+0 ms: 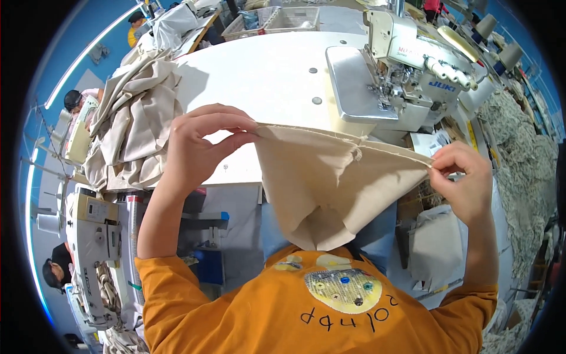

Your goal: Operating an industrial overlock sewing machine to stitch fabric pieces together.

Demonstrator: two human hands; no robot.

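A beige piece of fabric (312,171) hangs stretched between my two hands, in front of my body and over my lap. My left hand (206,138) pinches its upper left corner between thumb and fingers. At the upper right corner, my right hand (463,177) pinches the edge in the same way. The top edge is a seam running from hand to hand, with a small tuft of loose threads near its middle. Below the seam the fabric folds inward and narrows toward my lap.
An overlock sewing machine (413,65) stands on the white table (259,65) at the far right. Beige cloth (135,106) lies heaped at the table's left. Plastic bins (292,20) sit beyond it. Patterned fabric (513,171) is piled at right. Another sewing machine (97,236) and other people are at left.
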